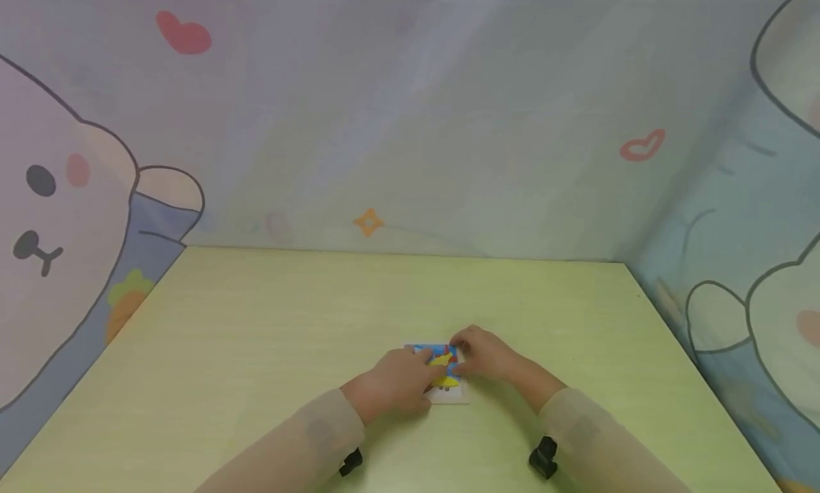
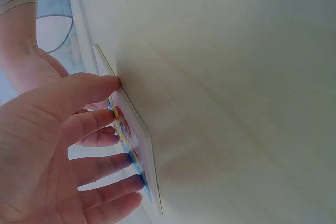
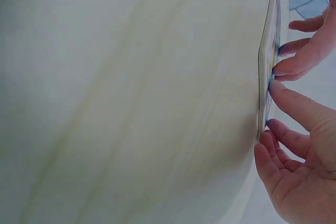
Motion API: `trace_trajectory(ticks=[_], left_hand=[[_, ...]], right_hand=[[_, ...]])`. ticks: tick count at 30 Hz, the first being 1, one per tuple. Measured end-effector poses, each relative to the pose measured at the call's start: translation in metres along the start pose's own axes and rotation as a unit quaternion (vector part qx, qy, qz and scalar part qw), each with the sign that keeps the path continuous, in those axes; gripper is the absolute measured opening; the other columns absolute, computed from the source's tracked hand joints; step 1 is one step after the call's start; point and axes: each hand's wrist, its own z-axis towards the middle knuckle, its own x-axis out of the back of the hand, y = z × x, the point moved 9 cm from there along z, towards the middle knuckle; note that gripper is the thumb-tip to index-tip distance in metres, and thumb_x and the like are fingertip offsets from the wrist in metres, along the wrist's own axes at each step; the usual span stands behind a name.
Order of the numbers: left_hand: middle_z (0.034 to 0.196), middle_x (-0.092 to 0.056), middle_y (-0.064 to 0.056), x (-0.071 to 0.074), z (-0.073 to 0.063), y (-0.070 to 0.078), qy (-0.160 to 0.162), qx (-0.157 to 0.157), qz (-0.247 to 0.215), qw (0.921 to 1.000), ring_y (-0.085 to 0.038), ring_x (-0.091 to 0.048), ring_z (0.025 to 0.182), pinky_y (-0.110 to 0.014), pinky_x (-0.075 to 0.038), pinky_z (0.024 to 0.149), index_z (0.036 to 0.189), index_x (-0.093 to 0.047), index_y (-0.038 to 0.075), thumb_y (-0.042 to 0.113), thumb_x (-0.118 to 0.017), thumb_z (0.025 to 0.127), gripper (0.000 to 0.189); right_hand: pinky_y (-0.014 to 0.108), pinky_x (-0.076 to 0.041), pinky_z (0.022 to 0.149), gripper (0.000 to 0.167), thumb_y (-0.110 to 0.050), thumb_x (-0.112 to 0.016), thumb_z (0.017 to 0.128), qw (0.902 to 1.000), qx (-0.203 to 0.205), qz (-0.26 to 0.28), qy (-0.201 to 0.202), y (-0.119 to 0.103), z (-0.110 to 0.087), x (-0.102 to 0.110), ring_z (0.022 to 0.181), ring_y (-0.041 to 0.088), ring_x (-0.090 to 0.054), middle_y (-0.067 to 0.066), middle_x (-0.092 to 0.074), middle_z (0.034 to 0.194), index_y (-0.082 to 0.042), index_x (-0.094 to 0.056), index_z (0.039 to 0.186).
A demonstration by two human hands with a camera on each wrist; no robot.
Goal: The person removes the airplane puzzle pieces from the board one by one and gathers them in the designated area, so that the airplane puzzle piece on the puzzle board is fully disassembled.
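Note:
A small flat puzzle board [image 1: 453,395] with a pale border lies on the table, its picture in blue, yellow and red. From the left, my left hand [image 1: 396,383] rests on it with fingers extended across the picture. In the left wrist view the left thumb [image 2: 107,85] touches the board's near edge, and the other fingertips press on the coloured face. At the far right corner my right hand [image 1: 485,354] has its fingers bent around the board's edge. Its thumb [image 3: 286,95] sits on the picture side in the right wrist view. The hands hide part of the picture.
The light yellow-green table [image 1: 288,301] reaches back to a cloth backdrop [image 1: 410,123] printed with cartoon animals and hearts. Similar cloth hangs on both sides. Dark wrist devices [image 1: 543,457] show below each sleeve.

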Motion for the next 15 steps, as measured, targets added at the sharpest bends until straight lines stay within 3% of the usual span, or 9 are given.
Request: trace_trajectory(ticks=[15], left_hand=[[0.141, -0.041, -0.011, 0.0039, -0.0050, -0.0030, -0.015, 0.011, -0.016, 0.9997, -0.037, -0.045, 0.120, -0.045, -0.044, 0.089, 0.140, -0.043, 0.030, 0.031, -0.061, 0.085, 0.058]], right_hand=[[0.042, -0.042, 0.090, 0.040, -0.016, -0.077, 0.077, 0.9999, -0.015, -0.001, 0.004, -0.0042, -0.0028, 0.0010, 0.103, 0.028, -0.052, 0.011, -0.052, 0.111, -0.001, -0.060, 0.110]])
